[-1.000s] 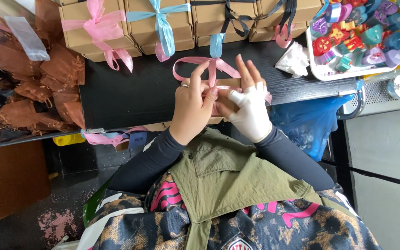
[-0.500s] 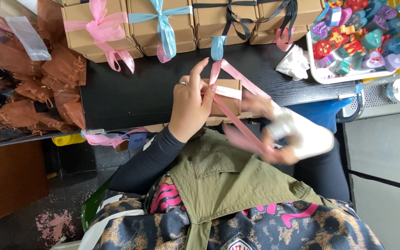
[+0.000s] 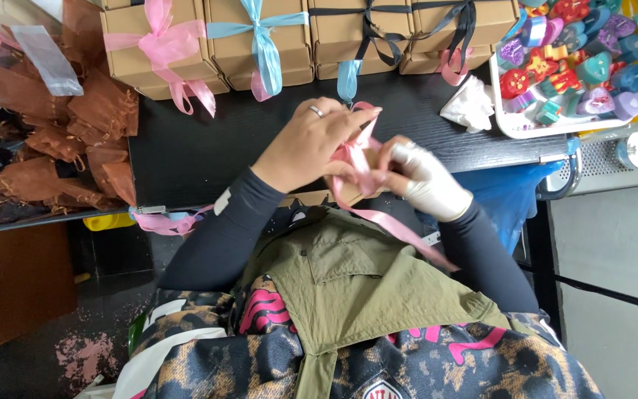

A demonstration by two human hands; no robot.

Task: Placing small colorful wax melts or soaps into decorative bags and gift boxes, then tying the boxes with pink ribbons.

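Pink ribbon point(image 3: 359, 174) pinched between both grips, tail trailing toward the body

A single camera sits on the person's head and looks steeply down over the chest, so the green apron point(image 3: 348, 288) fills the lower half of the view. It faces forward across the black worktop point(image 3: 208, 148), whose far edge, lined with cardboard boxes point(image 3: 260, 37), runs along the top. The hands point(image 3: 367, 159) sit close, near the centre. No second view overlaps it.
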